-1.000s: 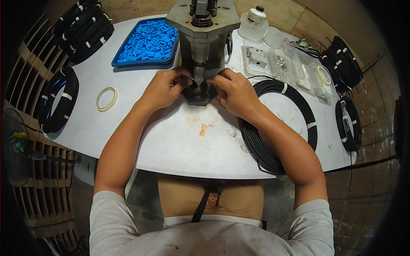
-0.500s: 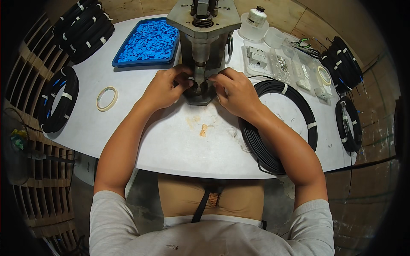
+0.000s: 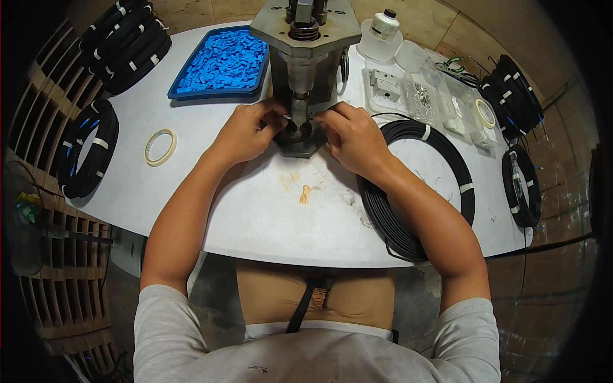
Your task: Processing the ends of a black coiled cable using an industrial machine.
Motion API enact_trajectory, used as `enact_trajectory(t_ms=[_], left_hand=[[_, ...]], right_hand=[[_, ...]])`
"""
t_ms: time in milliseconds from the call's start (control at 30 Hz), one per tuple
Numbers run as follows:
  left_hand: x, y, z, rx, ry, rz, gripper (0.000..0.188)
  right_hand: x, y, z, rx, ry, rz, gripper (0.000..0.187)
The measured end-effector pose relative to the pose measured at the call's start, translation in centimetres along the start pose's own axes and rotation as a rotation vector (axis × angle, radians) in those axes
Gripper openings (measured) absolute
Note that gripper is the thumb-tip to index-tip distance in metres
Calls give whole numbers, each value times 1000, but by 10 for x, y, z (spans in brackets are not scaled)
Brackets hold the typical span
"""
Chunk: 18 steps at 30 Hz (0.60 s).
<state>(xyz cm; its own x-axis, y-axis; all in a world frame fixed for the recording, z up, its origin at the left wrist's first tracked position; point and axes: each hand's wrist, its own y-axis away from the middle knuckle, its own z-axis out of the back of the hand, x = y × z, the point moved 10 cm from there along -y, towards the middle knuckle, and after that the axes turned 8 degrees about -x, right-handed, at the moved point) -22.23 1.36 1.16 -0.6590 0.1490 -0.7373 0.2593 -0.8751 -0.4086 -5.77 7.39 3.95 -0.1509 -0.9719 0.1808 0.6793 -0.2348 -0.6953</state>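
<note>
Head view took in a white table (image 3: 255,223), read as a clock face with the person at six. Largest upon it, the metal press (image 3: 300,73) stood upright at twelve o'clock. At ten lay a stack of black coils (image 3: 128,54). Between three and four, partly under the right forearm, a large cable coil (image 3: 386,214) lay flat, bound with pale ties. Between ten and eleven, just beside the press, sat a blue tray (image 3: 211,96).

The left hand (image 3: 242,133) was at nine o'clock to the press base, the right hand (image 3: 354,137) at three. Both had thumb and fingers bent inward close to the press tooling; whether either gripped anything could not be told. Toward nine on the table lay a tape roll (image 3: 149,153). Smallest were the blue pieces (image 3: 223,60) filling the tray, loosely heaped.
</note>
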Motion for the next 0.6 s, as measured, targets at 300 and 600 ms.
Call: enact_trajectory(t_ms=[300,600], left_hand=[[-3,0,1,6,4,-1,20],[-3,-1,3,11,-7,-25,23]], right_hand=[[-1,1,-1,12,20,-9,31],[-2,1,-2,8,25,-11,32]])
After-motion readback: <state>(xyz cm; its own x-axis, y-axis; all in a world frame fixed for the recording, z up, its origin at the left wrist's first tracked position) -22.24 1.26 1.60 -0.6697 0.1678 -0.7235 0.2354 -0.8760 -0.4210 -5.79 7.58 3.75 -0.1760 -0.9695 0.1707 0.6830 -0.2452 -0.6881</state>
